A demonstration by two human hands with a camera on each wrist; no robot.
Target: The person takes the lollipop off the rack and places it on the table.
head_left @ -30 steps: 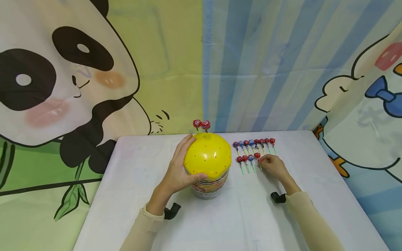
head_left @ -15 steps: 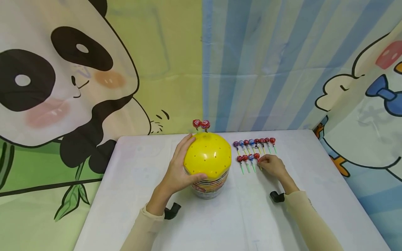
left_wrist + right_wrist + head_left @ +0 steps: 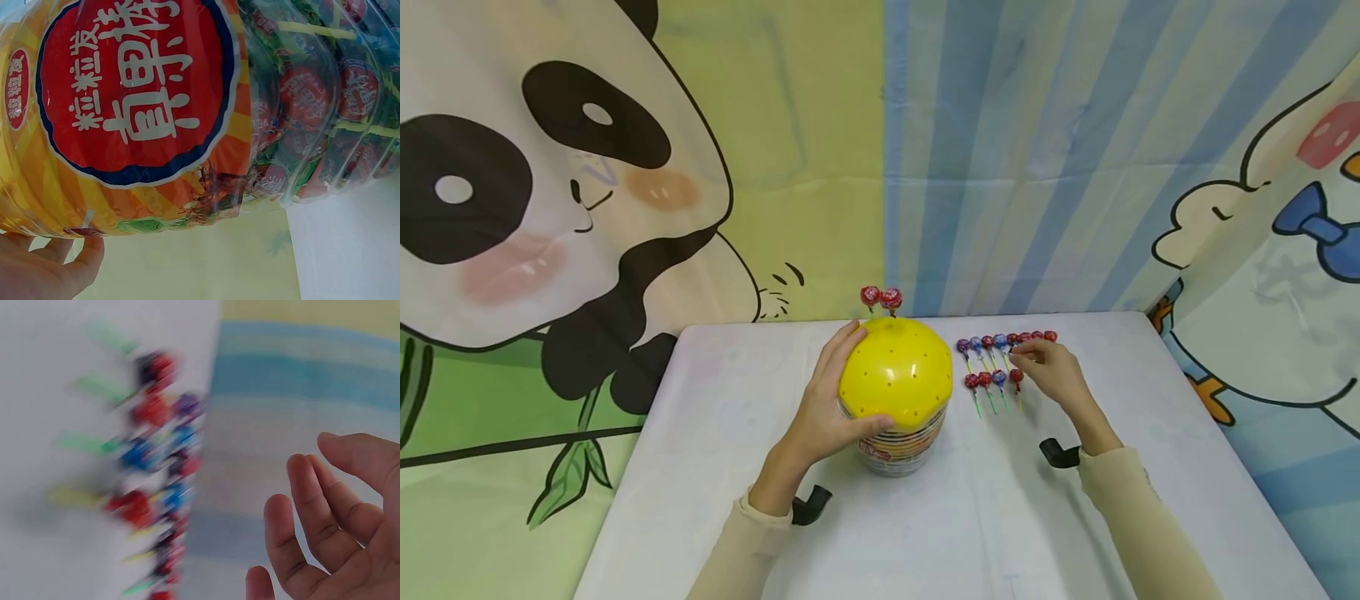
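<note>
Hard to see: the right wrist view was very blurry, so the lollipops (image 3: 156, 481) there were only smears of red, blue and green on the left side of the frame.
Hidden: the right hand (image 3: 1051, 371) covered the sticks of the far row of lollipops (image 3: 1003, 340) in the head view.
Cut off: the left wrist view showed only part of the jar (image 3: 137, 119), so close that it filled the upper frame, with a red round label and wrapped lollipops packed inside it.
Left hand: the left hand (image 3: 827, 408) was wrapped round the left side of the yellow lid (image 3: 897, 371), just left of the middle of the frame.
Left fingers: they were spread and pressed flat on the lid's side, with the thumb low at the front.
Right hand: it was at the far row, just right of the lid, with the fingertips close to the red heads.
Right fingers: they were loosely bent and a little apart in the right wrist view, with nothing held there; whether they touched a lollipop, I could not tell.
Near row: four lollipops (image 3: 994, 382) lay just below the far row, by the hand's left edge.
Lid top: two red lollipops (image 3: 881, 297) stood upright at the back of the lid.
Table: the white table (image 3: 700, 417) filled the lower middle of the frame.
</note>
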